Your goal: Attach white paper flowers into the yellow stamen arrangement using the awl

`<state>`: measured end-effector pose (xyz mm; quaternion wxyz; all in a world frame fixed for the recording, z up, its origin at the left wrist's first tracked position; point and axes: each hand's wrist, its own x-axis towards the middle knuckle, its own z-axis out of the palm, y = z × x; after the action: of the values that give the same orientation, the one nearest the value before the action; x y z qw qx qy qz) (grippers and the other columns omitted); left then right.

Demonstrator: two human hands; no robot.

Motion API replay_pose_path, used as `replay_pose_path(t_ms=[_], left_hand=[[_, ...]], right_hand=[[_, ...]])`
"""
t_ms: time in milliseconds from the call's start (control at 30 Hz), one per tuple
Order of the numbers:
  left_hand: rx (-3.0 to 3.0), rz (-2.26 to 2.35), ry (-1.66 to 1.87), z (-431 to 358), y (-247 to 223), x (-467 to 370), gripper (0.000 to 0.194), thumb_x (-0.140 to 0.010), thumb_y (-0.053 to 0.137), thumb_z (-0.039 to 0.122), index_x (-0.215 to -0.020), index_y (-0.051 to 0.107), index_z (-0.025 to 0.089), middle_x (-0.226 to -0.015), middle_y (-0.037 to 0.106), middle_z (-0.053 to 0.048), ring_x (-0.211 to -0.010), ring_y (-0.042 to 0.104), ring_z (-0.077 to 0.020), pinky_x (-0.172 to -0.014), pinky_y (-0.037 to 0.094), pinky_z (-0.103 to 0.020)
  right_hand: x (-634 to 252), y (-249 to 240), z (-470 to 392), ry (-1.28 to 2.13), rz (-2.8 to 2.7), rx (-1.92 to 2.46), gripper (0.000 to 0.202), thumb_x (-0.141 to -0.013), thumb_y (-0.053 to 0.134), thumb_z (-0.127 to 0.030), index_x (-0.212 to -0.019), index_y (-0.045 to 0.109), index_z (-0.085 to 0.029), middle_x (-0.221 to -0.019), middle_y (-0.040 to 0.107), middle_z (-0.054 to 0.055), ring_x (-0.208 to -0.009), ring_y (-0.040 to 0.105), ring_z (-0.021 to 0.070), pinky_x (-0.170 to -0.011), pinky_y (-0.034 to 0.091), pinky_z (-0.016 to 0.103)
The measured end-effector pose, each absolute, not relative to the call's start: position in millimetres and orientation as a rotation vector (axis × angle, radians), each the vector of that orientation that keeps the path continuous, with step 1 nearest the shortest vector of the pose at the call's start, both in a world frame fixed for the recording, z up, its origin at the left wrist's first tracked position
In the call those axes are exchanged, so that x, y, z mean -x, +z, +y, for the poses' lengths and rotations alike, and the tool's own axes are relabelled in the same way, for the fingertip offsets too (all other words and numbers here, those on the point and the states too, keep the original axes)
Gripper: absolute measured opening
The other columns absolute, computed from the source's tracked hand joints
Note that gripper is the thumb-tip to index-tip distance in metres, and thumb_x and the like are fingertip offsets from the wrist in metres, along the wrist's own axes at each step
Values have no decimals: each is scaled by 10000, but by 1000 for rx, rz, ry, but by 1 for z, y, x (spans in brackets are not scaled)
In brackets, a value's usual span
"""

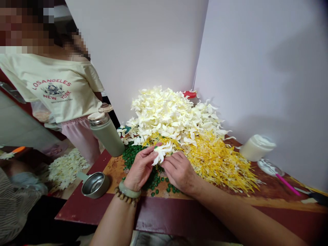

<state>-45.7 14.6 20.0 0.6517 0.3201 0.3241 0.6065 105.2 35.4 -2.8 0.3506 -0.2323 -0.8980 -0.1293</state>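
A white artificial flower (162, 153) with a bit of green at its left end is pinched between the thumb and fingers of my left hand (140, 169), which wears a pale green bangle and a beaded bracelet. My right hand (180, 172) is closed close against the flower's lower right side; what its fingertips grip is hidden. Small green plastic pieces (133, 153) lie beneath and left of both hands. Beyond them rises a big heap of white petals (166, 114). To the right of my right hand spreads a pile of yellow and white stamens (220, 162).
On the table (159, 215), a green thermos (110, 138) and a metal cup (95, 185) stand left. At right are a white jar (257, 147), a round lid (270, 167) and a pink stick (288, 184). A person (64, 92) stands left; another sits near floor flowers (66, 167).
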Motion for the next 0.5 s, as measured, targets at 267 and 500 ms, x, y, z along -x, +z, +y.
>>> replay_pose_path(t_ms=[267, 500], left_hand=[[-686, 778, 1408, 17, 16, 42, 221, -635, 692, 124, -856, 686, 128, -812, 702, -47, -710, 603, -109, -705, 429, -207], [-708, 932, 1480, 19, 11, 39, 206, -615, 720, 179, -805, 642, 157, -695, 667, 11, -581, 553, -77, -602, 424, -205]], right_hand=[[-106, -4, 37, -326, -2332, 660, 101, -781, 475, -125, -707, 535, -160, -679, 547, 42, -681, 445, 174, -650, 348, 322], [-109, 10, 32, -176, -2364, 672, 126, -798, 506, -259, -762, 558, -151, -714, 572, 54, -712, 476, 186, -671, 361, 326]])
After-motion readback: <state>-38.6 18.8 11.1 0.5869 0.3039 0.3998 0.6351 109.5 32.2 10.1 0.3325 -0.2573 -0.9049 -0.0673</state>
